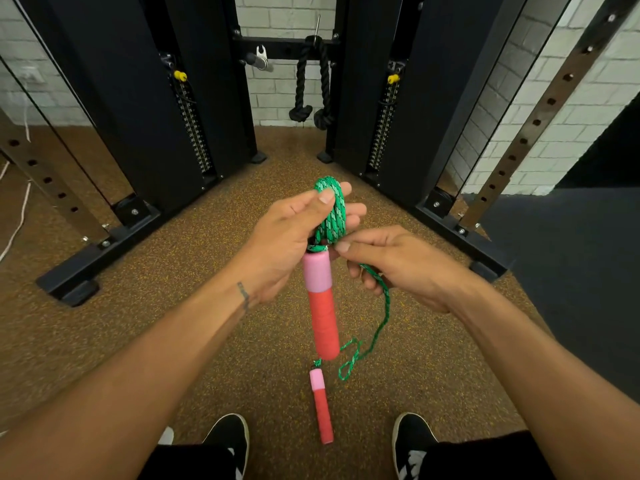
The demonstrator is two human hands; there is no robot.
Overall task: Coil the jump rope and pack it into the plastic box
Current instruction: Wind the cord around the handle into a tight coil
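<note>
1. Nearest us, our two forearms reach forward from the bottom corners, and between them our black shoes stand on the speckled brown floor [214,258], the left shoe [230,433] and the right shoe [410,436].
2. On the left, our left hand [287,237] is raised in the middle of the view, its fingers curled round a bundle of green rope loops [332,213], with the thumb laid across the top of the coil.
3. Below that hand we see one handle [322,306], pink on top and red below, hanging straight down from the coil.
4. Farther down, the second handle [321,408] hangs or lies between our shoes; we cannot tell whether it touches the floor.
5. Just right of the coil, our right hand [398,265] pinches the rope between thumb and forefinger close to the upper handle's top, the other fingers curled loosely round the strand.
6. From that hand the loose rope [382,313] drops in a slack curve, twists into a small loop, and runs to the lower handle.
7. Beyond our hands stands a black weight machine [156,98] against a white brick wall [571,109], with a dark knotted rope attachment [313,84] hanging between its two columns.
</note>
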